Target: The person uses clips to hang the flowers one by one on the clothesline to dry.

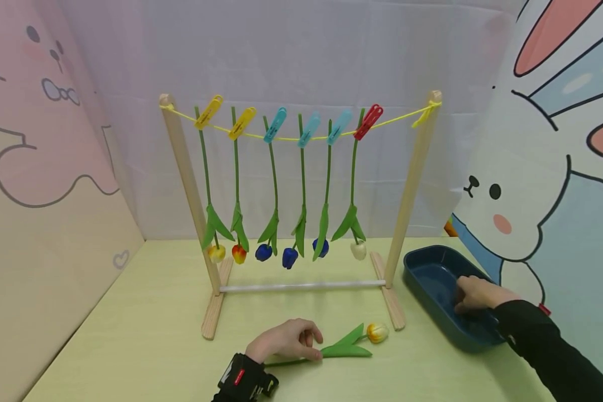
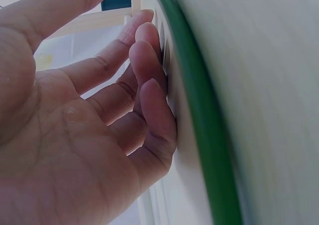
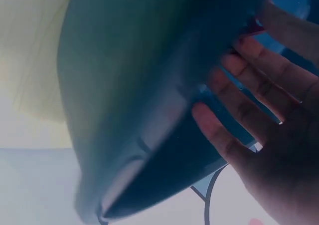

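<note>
On the table lies a tulip (image 1: 378, 333) with a yellow-white bloom. My left hand (image 1: 293, 339) rests beside its green stem (image 2: 199, 110), thumb near the leaves and fingers loosely bent. The left wrist view shows no stem gripped in the palm. My right hand (image 1: 474, 293) reaches into a dark blue bin (image 1: 429, 296), fingers fairly straight. Near its thumb and fingertips in the right wrist view is a small red thing (image 3: 253, 29), too dark to identify. Several tulips hang upside down from a yellow cord, held by clothespins such as the red one (image 1: 369, 122).
A wooden frame with a left post (image 1: 191, 190) and a right post (image 1: 412, 190) carries the cord; its feet and a white crossbar (image 1: 301, 287) stand behind the left hand. The blue bin is right of the frame. White cloth (image 1: 301, 50) and bunny-print panels surround the table.
</note>
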The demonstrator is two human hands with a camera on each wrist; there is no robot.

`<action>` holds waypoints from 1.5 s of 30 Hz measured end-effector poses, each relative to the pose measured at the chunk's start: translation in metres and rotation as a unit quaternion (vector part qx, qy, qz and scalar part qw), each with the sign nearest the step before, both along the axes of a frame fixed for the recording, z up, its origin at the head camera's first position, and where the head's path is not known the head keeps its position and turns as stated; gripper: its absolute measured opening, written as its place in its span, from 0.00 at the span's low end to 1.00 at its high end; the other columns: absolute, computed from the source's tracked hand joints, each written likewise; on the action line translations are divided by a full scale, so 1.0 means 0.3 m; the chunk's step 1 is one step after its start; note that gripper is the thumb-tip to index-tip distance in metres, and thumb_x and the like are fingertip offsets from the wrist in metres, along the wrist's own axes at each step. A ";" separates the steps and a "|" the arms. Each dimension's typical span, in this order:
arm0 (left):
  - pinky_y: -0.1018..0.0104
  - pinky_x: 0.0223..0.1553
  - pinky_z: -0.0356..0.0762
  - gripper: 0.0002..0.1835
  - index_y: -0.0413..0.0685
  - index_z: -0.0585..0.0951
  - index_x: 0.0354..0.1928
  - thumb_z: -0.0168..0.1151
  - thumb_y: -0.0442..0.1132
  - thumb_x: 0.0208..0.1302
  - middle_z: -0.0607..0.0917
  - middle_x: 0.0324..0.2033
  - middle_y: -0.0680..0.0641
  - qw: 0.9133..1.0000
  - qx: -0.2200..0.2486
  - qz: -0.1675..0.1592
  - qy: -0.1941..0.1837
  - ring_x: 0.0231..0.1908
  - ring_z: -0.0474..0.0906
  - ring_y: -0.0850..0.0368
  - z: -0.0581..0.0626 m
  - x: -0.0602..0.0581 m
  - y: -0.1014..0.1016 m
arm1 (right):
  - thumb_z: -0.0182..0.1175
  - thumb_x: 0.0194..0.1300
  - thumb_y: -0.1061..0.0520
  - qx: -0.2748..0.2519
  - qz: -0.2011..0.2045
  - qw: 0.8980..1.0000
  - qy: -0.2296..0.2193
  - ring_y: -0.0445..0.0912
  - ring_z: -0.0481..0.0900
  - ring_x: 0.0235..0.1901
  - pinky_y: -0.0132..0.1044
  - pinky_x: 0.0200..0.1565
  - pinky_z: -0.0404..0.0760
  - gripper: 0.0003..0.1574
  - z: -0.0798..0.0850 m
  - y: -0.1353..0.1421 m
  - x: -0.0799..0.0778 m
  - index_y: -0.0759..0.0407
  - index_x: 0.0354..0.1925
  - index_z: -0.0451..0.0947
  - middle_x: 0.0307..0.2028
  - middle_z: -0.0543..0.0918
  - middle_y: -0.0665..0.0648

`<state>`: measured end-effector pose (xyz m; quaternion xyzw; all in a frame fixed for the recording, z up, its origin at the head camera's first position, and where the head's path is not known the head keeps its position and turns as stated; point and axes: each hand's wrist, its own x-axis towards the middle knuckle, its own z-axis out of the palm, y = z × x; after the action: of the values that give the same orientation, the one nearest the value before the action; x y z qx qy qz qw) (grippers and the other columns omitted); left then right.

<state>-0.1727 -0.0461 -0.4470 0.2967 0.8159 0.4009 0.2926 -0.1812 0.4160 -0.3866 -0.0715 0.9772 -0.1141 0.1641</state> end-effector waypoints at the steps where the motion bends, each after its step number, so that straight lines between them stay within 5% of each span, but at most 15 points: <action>1: 0.74 0.32 0.65 0.12 0.45 0.82 0.44 0.72 0.40 0.62 0.75 0.26 0.56 1.000 0.000 0.000 -0.001 0.27 0.68 0.65 0.000 0.000 0.000 | 0.72 0.58 0.57 0.000 0.000 1.000 0.007 0.43 0.77 0.26 0.37 0.30 0.77 0.13 0.000 0.001 0.001 0.64 0.33 0.80 0.27 0.81 0.53; 11: 0.73 0.32 0.65 0.11 0.45 0.82 0.43 0.73 0.40 0.61 0.75 0.26 0.56 1.000 0.002 0.006 0.000 0.27 0.68 0.65 0.001 0.001 0.002 | 0.69 0.63 0.53 -0.048 0.033 0.988 0.143 0.36 0.67 0.17 0.31 0.23 0.67 0.15 0.006 -0.031 0.022 0.55 0.22 0.80 0.16 0.73 0.45; 15: 0.73 0.32 0.65 0.11 0.45 0.82 0.43 0.73 0.40 0.61 0.75 0.26 0.56 1.000 0.003 0.005 0.002 0.27 0.68 0.65 -0.001 0.001 0.001 | 0.69 0.64 0.55 -0.083 0.030 0.978 0.187 0.31 0.70 0.16 0.31 0.25 0.71 0.09 0.015 -0.046 0.039 0.59 0.33 0.80 0.20 0.78 0.45; 21: 0.73 0.32 0.65 0.12 0.45 0.83 0.43 0.73 0.40 0.61 0.75 0.26 0.55 1.000 0.003 0.006 0.001 0.27 0.68 0.65 0.002 0.006 0.002 | 0.68 0.66 0.55 -0.138 -0.018 0.967 0.215 0.36 0.78 0.21 0.32 0.26 0.75 0.25 0.060 -0.087 0.073 0.72 0.53 0.77 0.30 0.82 0.53; 26: 0.73 0.32 0.65 0.11 0.45 0.82 0.42 0.73 0.39 0.61 0.75 0.26 0.55 1.000 0.002 0.008 -0.003 0.27 0.68 0.64 0.006 0.008 0.001 | 0.67 0.67 0.51 -0.182 -0.070 0.953 0.233 0.35 0.82 0.28 0.31 0.29 0.78 0.28 0.106 -0.145 0.106 0.69 0.56 0.79 0.39 0.85 0.61; 31: 0.73 0.32 0.64 0.11 0.46 0.82 0.41 0.74 0.39 0.60 0.74 0.26 0.56 1.000 -0.002 0.011 -0.002 0.27 0.68 0.64 0.006 0.010 0.003 | 0.66 0.68 0.53 -0.264 -0.086 0.921 0.274 0.37 0.82 0.29 0.31 0.32 0.80 0.22 0.106 -0.214 0.123 0.66 0.54 0.80 0.40 0.86 0.60; 40: 0.73 0.33 0.64 0.11 0.48 0.82 0.37 0.77 0.36 0.55 0.74 0.28 0.55 1.000 -0.012 0.010 0.000 0.29 0.67 0.64 0.001 0.011 0.009 | 0.61 0.72 0.59 -0.421 -0.074 0.862 0.271 0.32 0.85 0.35 0.26 0.37 0.81 0.15 0.063 -0.353 0.104 0.67 0.53 0.77 0.35 0.86 0.40; 45: 0.73 0.33 0.64 0.11 0.48 0.82 0.36 0.77 0.35 0.55 0.73 0.27 0.56 1.000 -0.011 0.003 0.008 0.28 0.67 0.66 0.000 0.007 0.009 | 0.57 0.73 0.66 -0.534 -0.050 0.803 0.257 0.34 0.83 0.35 0.26 0.38 0.81 0.11 0.037 -0.422 0.088 0.60 0.51 0.78 0.36 0.84 0.41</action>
<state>-0.1705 -0.0433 -0.4471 0.2938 0.8234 0.3908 0.2882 -0.1546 0.2895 -0.3755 -0.1254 0.7700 -0.6038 -0.1637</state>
